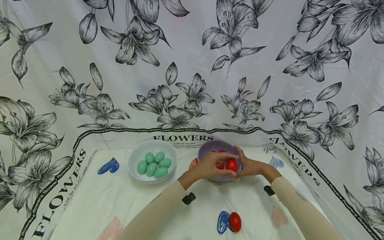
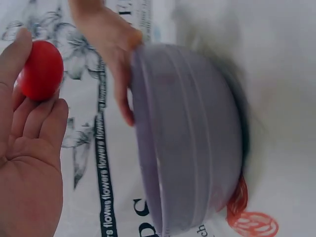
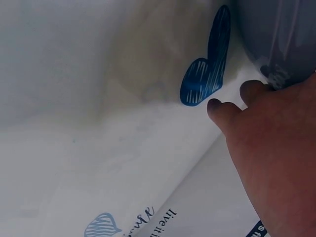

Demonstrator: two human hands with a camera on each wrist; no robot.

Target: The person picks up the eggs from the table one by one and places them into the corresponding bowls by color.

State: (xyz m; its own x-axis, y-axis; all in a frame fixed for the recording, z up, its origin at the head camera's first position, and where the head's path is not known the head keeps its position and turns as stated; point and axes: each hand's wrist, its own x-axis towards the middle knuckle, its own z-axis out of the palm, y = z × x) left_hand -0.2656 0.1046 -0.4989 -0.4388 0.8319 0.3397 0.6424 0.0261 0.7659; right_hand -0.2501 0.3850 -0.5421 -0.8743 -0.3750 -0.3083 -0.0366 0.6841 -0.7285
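My left hand (image 1: 210, 165) pinches a red egg (image 1: 231, 165) between thumb and fingers, over the near side of the purple bowl (image 1: 206, 146). In the left wrist view that egg (image 2: 42, 70) is above the level of the bowl's rim. My right hand (image 1: 251, 166) grips the bowl at its right side, with the thumb at the rim. The right wrist view shows two of its fingertips by the bowl's outer wall (image 3: 276, 39). Other red eggs (image 1: 221, 151) lie inside the bowl, partly hidden by the left hand.
On the left stands a white bowl (image 1: 132, 160) with several green eggs (image 1: 151, 168) in it. One more red egg (image 1: 235, 222) lies on the white printed cloth (image 1: 150, 203) near the front, between the forearms. A flower-printed cloth (image 1: 192, 53) hangs behind the table.
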